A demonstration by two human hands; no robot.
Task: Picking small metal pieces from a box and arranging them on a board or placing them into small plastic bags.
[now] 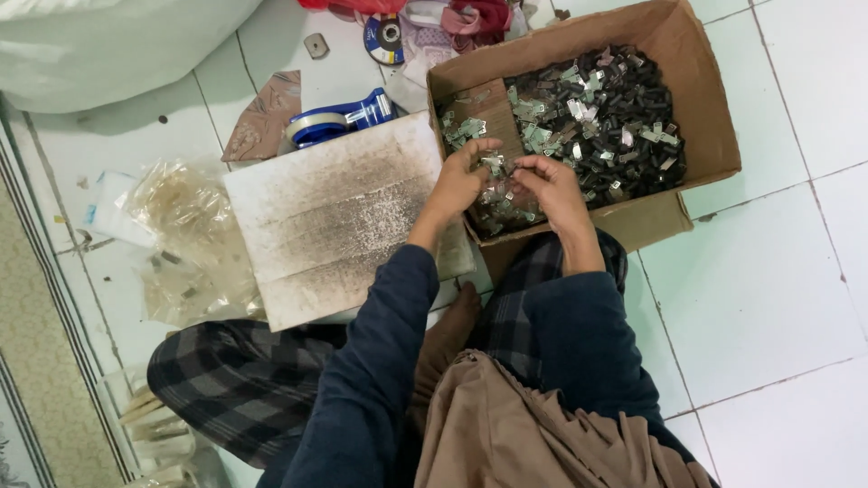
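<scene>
1. Your left hand [463,173] and right hand [547,185] met over the near corner of the cardboard box [705,90], fingers curled around a few small metal clips [503,172].
2. The loose heap of clips [597,117] lay just beyond your fingertips, nearer your right hand; no single long axis showed.
3. A worn white board [334,217] sat to your left on the pale tiled floor [768,289], a blue tape dispenser [344,119] behind it.

cardboard box [701,108]: matt brown | clips [588,108]: shiny metal, dark plastic | board [334,217]: rough, stained | floor tiles [768,271]: glossy
</scene>
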